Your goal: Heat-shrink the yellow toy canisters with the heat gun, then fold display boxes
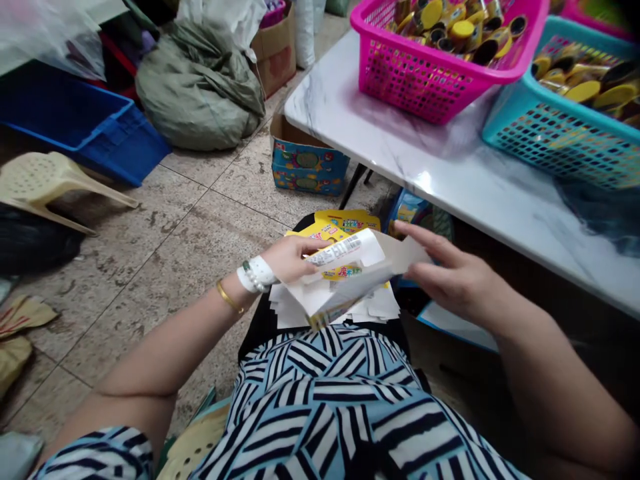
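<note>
Over my lap, a small paper box (357, 288) with yellow printing stands partly folded, its white inner side and a barcode panel showing. My left hand (290, 259) grips its left end, thumb on the printed panel. At the other end, the fingers and thumb of my right hand (463, 283) close around a white end flap (407, 253). Underneath lies a stack of flat yellow cartons (357, 219) across my thighs, with white edges (383, 307) poking out toward me.
A marble-patterned table (320, 113) to the right bears a pink basket (410, 90) and a turquoise basket (560, 137), both full of yellow-capped items. An open patterned carton (310, 170) stands below. Leftward are a blue crate (120, 143), a stool (37, 177) and a grey-green sack (200, 93).
</note>
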